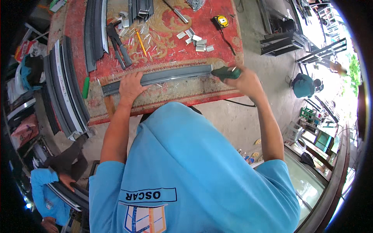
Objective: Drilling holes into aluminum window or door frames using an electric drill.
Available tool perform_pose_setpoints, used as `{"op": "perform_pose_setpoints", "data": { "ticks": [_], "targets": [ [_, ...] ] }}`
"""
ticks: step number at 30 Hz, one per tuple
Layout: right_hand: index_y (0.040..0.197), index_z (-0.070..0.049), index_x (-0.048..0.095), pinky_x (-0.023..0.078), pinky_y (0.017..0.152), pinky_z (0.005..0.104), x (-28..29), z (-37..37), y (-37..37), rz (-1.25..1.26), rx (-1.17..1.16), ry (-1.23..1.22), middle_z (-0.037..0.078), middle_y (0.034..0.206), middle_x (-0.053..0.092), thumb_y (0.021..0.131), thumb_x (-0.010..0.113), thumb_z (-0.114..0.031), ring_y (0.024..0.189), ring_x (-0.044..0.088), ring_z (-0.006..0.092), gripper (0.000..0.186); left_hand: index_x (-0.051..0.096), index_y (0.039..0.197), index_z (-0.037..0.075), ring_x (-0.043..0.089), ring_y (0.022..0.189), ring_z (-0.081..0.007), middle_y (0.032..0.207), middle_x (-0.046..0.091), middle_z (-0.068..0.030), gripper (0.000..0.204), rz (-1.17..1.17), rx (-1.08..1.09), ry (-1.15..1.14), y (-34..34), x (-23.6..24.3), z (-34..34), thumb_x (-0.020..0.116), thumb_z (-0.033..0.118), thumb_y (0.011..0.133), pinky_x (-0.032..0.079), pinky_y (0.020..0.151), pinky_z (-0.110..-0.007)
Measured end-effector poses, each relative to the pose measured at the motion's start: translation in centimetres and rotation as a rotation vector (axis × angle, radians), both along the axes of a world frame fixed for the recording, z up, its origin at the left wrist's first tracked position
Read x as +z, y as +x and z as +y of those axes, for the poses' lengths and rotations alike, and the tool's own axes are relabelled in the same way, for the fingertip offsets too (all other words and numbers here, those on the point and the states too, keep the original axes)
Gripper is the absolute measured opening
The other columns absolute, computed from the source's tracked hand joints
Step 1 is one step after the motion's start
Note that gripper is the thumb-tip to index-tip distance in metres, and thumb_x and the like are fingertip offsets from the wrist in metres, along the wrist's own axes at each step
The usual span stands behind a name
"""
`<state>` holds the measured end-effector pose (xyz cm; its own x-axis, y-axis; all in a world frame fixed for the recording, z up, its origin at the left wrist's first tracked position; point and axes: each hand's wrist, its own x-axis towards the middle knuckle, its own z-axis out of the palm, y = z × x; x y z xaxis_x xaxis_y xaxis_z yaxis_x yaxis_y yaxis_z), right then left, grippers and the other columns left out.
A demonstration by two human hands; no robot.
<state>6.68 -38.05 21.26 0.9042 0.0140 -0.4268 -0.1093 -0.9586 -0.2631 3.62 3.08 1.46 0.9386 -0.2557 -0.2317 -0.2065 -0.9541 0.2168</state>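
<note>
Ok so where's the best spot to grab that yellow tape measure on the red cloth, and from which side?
Grip the yellow tape measure across its compact case, coming from above. It lies apart from the metal clips, so the fingers have room on both flanks. Avoid the dark strap trailing from it toward the table's near edge.

The person wears a bright sky-blue short-sleeved shirt (194,171). Its sleeves end above the elbows, leaving both forearms bare. The cloth carries a dark-outlined label box with lettering and, below it, a printed emblem in dark blue, orange and white. The left hand (131,86) and right hand (245,80) are ungloved.
</note>
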Motion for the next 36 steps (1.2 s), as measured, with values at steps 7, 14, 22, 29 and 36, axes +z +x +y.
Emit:
{"op": "perform_pose_setpoints", "data": {
  "ticks": [7, 14, 22, 29, 36],
  "targets": [
    [0.113, -0.008, 0.068, 0.053, 0.071, 0.0413, -0.6, -0.4, -3.2, -0.071, -0.213, 0.139, 0.015, 0.080, 0.070, 0.075, 0.081, -0.028, 0.071, 0.068, 0.0278, 0.045, 0.068, 0.113, 0.013, 0.067, 0.102, -0.0316, 0.103, 0.071, -0.0092, 0.064, -0.110, -0.061, -0.074, 0.1, 0.6, 0.1, 0.079, 0.061, 0.072, 0.049, 0.090, -0.047],
    [0.109, -0.003, 0.067, 0.051, 0.062, 0.0359, 3.4, -1.4, -2.7, -0.056, -0.261, 0.288, 0.010, 0.070, 0.065, 0.071, 0.081, -0.020, 0.060, 0.062, 0.0189, 0.045, 0.064, 0.111, 0.013, 0.065, 0.109, -0.0329, 0.109, 0.069, -0.0112, 0.064, -0.025, -0.004, -0.043, -0.4, -1.0, 0.2, 0.079, 0.062, 0.072, 0.049, 0.092, -0.049],
    [0.107, -0.003, 0.069, 0.054, 0.078, 0.0409, 3.3, -1.7, -8.5, -0.022, -0.457, 0.212, 0.018, 0.084, 0.073, 0.068, 0.084, -0.027, 0.082, 0.072, 0.0303, 0.048, 0.065, 0.112, 0.012, 0.067, 0.107, -0.0335, 0.108, 0.070, -0.0109, 0.063, -0.084, -0.034, -0.106, -0.4, -1.0, 0.6, 0.082, 0.057, 0.070, 0.050, 0.091, -0.049],
    [0.111, -0.004, 0.071, 0.055, 0.076, 0.0396, 3.2, 3.9, -13.1, 0.046, -0.615, 0.257, 0.017, 0.085, 0.074, 0.067, 0.084, -0.026, 0.081, 0.073, 0.0271, 0.050, 0.070, 0.110, 0.012, 0.069, 0.103, -0.0340, 0.105, 0.074, -0.0123, 0.063, -0.063, 0.084, -0.351, -0.2, 0.1, 2.1, 0.088, 0.051, 0.065, 0.051, 0.091, -0.046],
    [0.116, -0.004, 0.071, 0.055, 0.081, 0.0400, 0.5, 8.2, -16.1, -0.029, -0.655, 0.176, 0.018, 0.093, 0.075, 0.067, 0.086, -0.029, 0.087, 0.073, 0.0288, 0.056, 0.068, 0.129, 0.006, 0.067, 0.117, -0.0334, 0.124, 0.071, -0.0190, 0.078, 0.286, 0.277, -0.545, 1.9, 9.7, 7.9, 0.091, 0.046, 0.066, 0.051, 0.101, -0.042]
  ]
}}
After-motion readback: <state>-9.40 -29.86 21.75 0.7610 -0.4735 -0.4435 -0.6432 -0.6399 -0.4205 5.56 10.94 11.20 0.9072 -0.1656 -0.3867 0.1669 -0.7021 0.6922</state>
